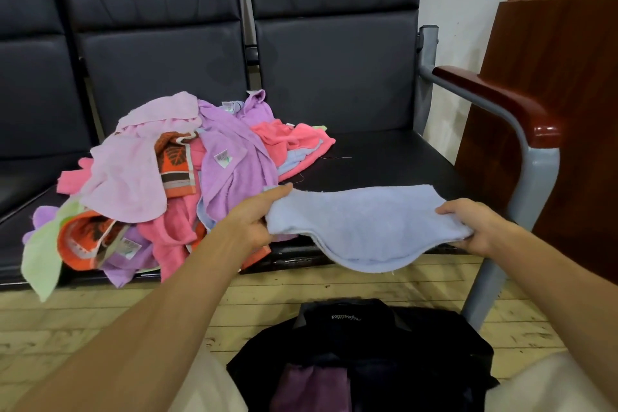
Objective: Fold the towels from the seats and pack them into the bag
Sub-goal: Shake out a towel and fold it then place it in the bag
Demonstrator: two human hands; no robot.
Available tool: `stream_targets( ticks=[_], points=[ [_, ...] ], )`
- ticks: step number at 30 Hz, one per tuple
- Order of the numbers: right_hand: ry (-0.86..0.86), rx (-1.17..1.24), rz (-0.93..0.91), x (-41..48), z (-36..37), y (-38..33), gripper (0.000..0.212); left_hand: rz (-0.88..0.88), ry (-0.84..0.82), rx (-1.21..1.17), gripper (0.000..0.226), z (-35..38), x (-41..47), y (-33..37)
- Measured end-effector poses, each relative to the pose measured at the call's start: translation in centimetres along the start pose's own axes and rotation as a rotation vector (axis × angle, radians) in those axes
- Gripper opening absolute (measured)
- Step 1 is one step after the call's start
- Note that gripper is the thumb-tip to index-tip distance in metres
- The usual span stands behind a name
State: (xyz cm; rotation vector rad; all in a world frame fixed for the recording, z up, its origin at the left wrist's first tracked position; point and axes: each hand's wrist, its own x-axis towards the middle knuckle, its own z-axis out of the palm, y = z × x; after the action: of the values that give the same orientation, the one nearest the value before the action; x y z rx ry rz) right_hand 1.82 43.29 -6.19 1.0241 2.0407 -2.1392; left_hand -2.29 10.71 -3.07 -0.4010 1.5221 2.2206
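Blue towel (364,224), folded, long axis left-right, ends in left hand (252,222) and right hand (475,227) grip.

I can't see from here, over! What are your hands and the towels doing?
Both hands, left and right, hold blue towel, half folded. Pile waits on seat. Bag open below, nothing blocking.
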Motion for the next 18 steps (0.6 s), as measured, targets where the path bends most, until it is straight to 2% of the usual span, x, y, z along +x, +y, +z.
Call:
stream_targets(
  ticks=[4,7,10,14,18],
  points=[
    [-0.137,0.007,0.032,0.1,0.4,0.0,0.027,0.068,0.011,0.063,0.016,1.3,0.0,1.4],
    [-0.148,0.011,0.042,0.4,0.5,0.1,0.024,0.129,-0.011,0.108,0.02,4.4,0.3,1.8],
    [-0.163,0.022,0.06,0.8,0.5,0.4,0.027,0.169,-0.05,0.218,0.022,8.2,1.2,1.3],
    [-0.179,0.051,0.05,1.4,0.7,0.6,0.034,0.154,-0.041,0.424,0.011,13.5,2.3,-0.9],
    [-0.231,0.085,0.069,1.7,0.2,0.8,0.035,0.128,-0.008,0.657,0.035,17.0,4.3,-3.9]
  ],
)
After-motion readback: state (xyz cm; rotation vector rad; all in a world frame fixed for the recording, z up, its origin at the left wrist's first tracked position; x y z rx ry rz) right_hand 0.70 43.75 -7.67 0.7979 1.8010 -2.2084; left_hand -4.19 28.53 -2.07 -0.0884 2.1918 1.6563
